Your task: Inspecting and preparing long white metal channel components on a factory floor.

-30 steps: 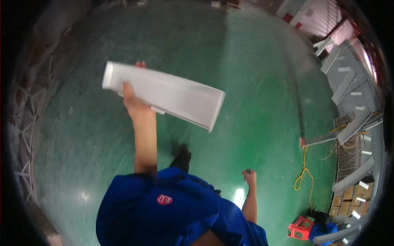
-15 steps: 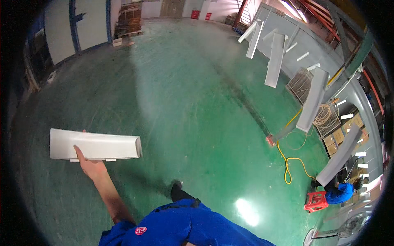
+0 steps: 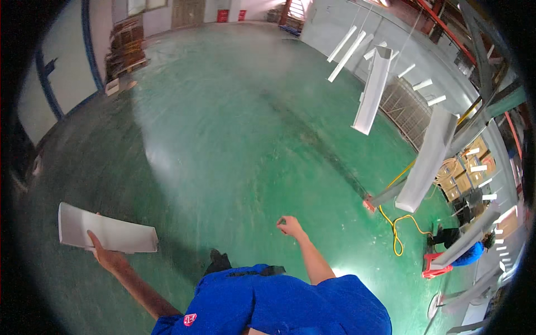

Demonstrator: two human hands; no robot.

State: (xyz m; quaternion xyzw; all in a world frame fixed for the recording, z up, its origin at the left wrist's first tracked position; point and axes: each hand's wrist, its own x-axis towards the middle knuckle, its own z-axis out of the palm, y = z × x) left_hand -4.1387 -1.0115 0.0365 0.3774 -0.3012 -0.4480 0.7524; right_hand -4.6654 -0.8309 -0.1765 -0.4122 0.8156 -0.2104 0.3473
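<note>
On the left, a long white trough-shaped panel (image 3: 125, 234) with a curved profile is held out above the floor. My left hand (image 3: 108, 258) grips it by its near edge, the thumb lying over the upper face and the other fingers mostly hidden behind it. Small tabs that stick out along that edge are partly covered. Near the middle, my right hand (image 3: 291, 226) hangs over the floor with its fingers curled in, and nothing shows in it.
Similar long panels (image 3: 424, 159) hang in a row on the right. A metal post with a red base (image 3: 369, 204) and a yellow hose (image 3: 395, 234) stand nearby. A person in blue (image 3: 468, 254) is by a red stool (image 3: 434, 267). Stacked pallets (image 3: 127, 44) are far left.
My right hand has come into view near the middle. The panel in my left hand has shifted left and lower, and it is tilted more. The view has turned to the right.
</note>
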